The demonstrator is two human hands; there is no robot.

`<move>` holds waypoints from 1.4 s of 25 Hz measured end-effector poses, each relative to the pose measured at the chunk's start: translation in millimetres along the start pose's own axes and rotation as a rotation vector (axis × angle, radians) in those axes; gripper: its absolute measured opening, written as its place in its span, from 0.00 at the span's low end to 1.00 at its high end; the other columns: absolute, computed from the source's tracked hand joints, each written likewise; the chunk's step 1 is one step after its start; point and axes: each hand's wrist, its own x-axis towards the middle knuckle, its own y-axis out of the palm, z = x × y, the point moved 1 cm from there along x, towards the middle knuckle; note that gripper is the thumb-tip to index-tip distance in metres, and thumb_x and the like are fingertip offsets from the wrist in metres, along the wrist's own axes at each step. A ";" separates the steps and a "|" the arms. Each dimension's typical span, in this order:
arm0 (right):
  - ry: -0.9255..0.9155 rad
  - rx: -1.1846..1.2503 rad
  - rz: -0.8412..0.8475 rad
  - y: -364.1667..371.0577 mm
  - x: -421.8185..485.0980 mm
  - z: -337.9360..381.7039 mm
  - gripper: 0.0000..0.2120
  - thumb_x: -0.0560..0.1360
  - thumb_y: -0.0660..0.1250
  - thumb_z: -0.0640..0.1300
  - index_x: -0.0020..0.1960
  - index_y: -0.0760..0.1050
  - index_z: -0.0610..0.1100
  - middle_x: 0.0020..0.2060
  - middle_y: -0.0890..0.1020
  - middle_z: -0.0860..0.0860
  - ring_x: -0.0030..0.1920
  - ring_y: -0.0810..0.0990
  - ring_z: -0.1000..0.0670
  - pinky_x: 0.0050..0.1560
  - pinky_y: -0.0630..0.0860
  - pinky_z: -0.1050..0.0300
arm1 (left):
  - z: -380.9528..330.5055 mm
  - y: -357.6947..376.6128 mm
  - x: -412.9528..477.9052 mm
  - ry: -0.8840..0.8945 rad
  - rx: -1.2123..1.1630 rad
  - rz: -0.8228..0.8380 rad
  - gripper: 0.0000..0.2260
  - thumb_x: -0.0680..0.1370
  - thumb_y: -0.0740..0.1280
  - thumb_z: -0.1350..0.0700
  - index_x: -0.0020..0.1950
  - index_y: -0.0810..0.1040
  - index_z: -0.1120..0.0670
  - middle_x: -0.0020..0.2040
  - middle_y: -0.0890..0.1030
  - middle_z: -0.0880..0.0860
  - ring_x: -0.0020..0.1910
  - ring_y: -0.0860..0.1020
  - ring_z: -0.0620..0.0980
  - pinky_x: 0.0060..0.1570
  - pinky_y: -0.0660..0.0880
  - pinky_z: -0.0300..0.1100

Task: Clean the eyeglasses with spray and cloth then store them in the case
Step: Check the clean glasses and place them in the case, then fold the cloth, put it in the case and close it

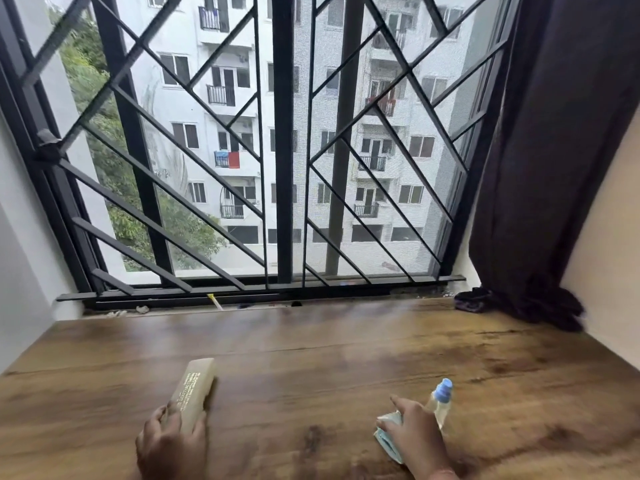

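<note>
A long beige eyeglass case [195, 388] with printed text lies on the wooden table [329, 344]. My left hand [171, 441] grips its near end. My right hand [417, 434] holds a clear spray bottle [440, 403] with a blue cap, tilted away from me. Under the same hand is a folded light-blue cloth [388, 438], pressed against the tabletop. The eyeglasses themselves are not visible; the case looks closed.
A window with a black diagonal grille [277, 168] stands right behind the table's far edge. A dark curtain [554, 168] hangs at the right, its bunched end [519, 306] resting on the table's back right corner. White walls close in on both sides.
</note>
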 end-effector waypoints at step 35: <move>-0.091 1.423 0.218 -102.1 29.8 149.9 0.22 0.54 0.78 0.38 0.46 0.80 0.34 0.39 0.83 0.41 0.39 0.82 0.45 0.38 0.79 0.53 | -278.6 -50.5 14.5 0.020 -1.050 0.718 0.09 0.75 0.65 0.62 0.38 0.82 0.62 0.33 0.77 0.59 0.34 0.73 0.52 0.34 0.69 0.43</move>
